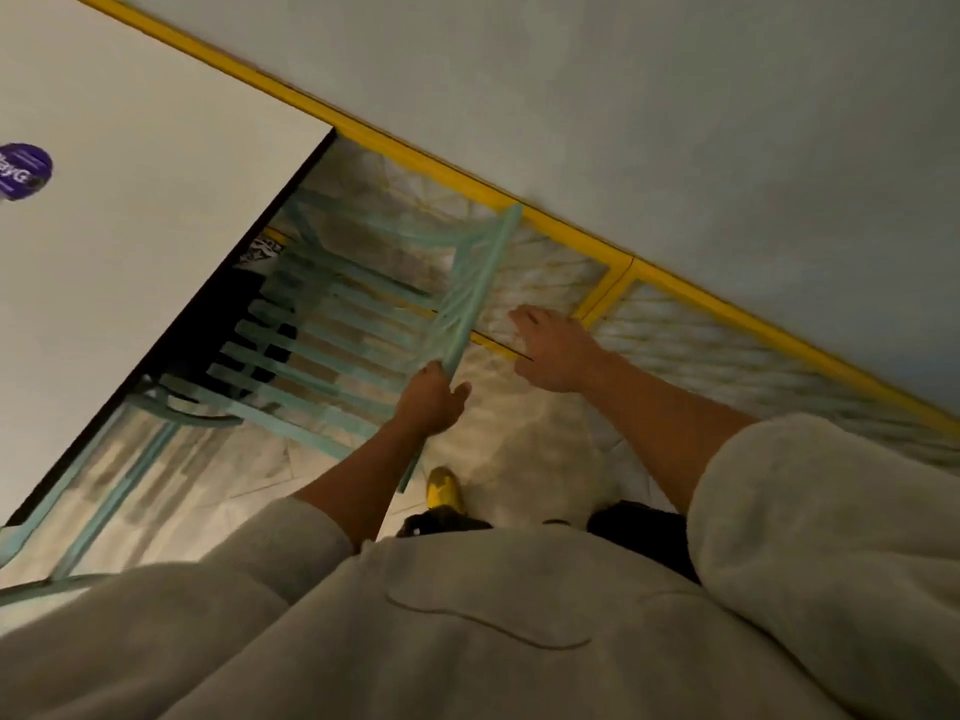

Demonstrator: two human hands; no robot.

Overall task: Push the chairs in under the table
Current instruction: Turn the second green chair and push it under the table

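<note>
A teal slatted chair (332, 345) stands beside the white table (156, 189), its seat partly under the table's dark edge. My left hand (434, 400) grips the top rail of the chair's backrest. My right hand (556, 350) hovers just right of the backrest, fingers spread, holding nothing. A second teal chair (78, 517) shows only in part at the lower left, along the same table edge. The frame is motion-blurred.
A grey wall (675, 122) with a yellow skirting strip (467, 179) runs close behind the chair. A purple round object (23, 171) lies on the table at the left. My yellow shoe (444, 488) is on the pale tiled floor below the chair.
</note>
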